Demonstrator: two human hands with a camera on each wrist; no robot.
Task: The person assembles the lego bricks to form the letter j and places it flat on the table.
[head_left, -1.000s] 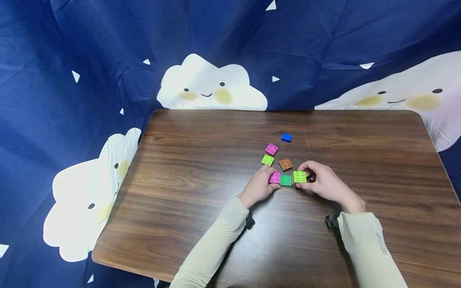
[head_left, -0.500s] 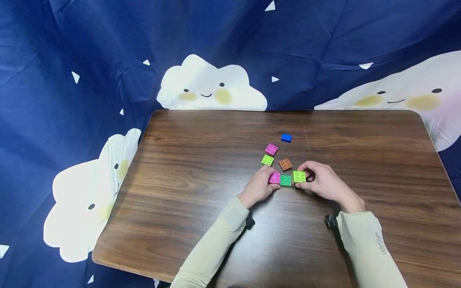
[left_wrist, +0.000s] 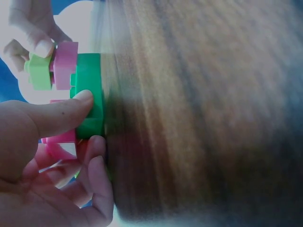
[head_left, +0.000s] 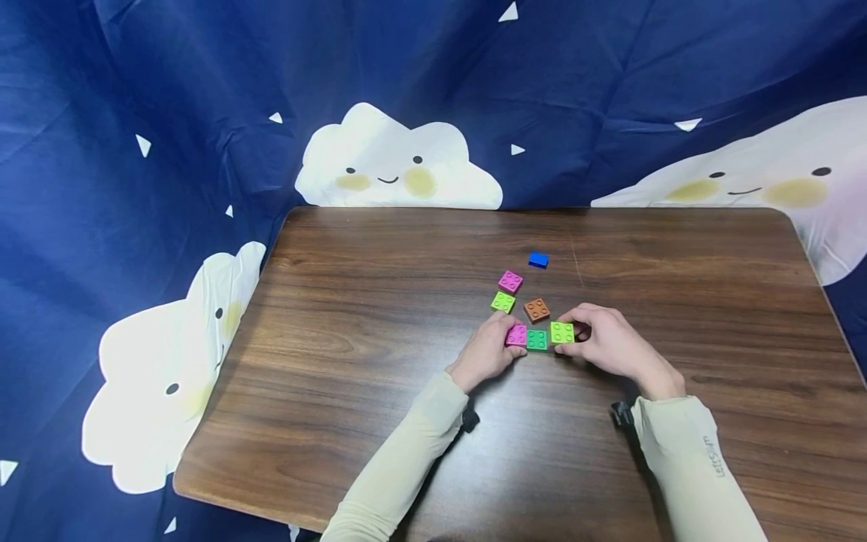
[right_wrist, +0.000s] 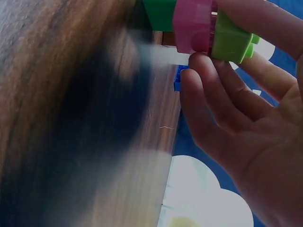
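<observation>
At the three o'clock end of the green base (head_left: 537,340), the right hand (head_left: 612,342) pinches the lime brick (head_left: 562,332), closed to its width, above a pink brick (left_wrist: 66,66); studs show in the gap. At nine o'clock, the left hand (head_left: 483,346) curls thumb and fingers round the base. To seat the lime well, I'd align edges, press evenly straight down, and keep the base flat.

Head view: from above, facing forward and down over the desk (head_left: 379,324). Wrist views: close, low, sharing the green brick (left_wrist: 96,112).
</observation>
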